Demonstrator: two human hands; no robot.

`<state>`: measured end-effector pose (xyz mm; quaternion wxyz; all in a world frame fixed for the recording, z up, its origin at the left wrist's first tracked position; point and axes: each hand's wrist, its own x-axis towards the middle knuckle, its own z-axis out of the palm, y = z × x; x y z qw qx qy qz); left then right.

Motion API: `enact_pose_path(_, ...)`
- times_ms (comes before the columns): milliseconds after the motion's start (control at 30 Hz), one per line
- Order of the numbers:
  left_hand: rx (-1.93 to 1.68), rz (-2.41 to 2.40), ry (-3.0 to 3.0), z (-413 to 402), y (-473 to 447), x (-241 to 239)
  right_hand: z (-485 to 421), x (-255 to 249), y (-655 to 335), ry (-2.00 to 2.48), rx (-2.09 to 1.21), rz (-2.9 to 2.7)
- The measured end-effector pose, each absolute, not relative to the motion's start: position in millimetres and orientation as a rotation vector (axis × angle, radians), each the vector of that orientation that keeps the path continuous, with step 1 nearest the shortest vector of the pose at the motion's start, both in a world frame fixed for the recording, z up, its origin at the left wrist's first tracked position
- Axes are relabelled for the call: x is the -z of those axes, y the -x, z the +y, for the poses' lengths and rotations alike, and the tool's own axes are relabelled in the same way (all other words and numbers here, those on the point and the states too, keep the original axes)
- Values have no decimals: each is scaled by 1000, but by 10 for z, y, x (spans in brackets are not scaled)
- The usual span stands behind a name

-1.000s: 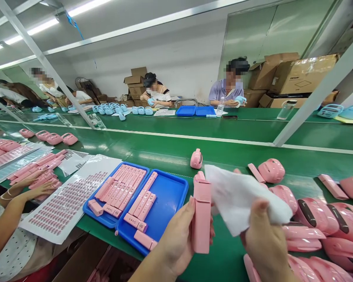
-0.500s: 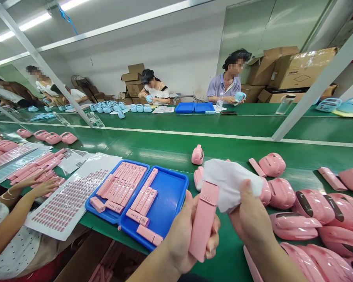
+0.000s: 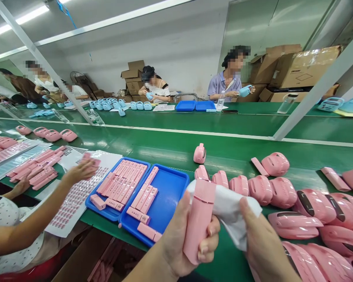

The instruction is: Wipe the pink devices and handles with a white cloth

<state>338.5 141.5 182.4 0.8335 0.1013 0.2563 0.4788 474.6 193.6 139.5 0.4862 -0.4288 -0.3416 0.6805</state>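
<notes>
your left hand (image 3: 184, 239) is closed around a long pink panel (image 3: 198, 219), holding it nearly upright just above the green table's (image 3: 223, 149) near edge. your right hand (image 3: 260, 243) pinches a white cloth (image 3: 229, 213) that touches the panel's right side. just left sits a blue tray (image 3: 167, 196) with more pink strips; a row of pink shells (image 3: 261, 190) lies behind the cloth. a co-worker's hand (image 3: 82, 170) reaches over a sticker sheet (image 3: 73, 199) at the far left.

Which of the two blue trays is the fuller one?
The left blue tray, nearer the co-worker's arm: pink panels pack it almost edge to edge. The right blue tray, beside the left hand, holds only one column, with much bare blue floor.
</notes>
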Motion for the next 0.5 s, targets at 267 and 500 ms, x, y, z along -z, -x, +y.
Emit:
enact_pose_path(267, -1352, 803, -186, 1457, -3429, -1831, 2007, -1690, -4717, 1065, -1465, -673)
enact_pose_path(500, -1555, 1012, -308, 1486, -3514, -1785, 1633, -1383, -4459, 803, -1070, -1719)
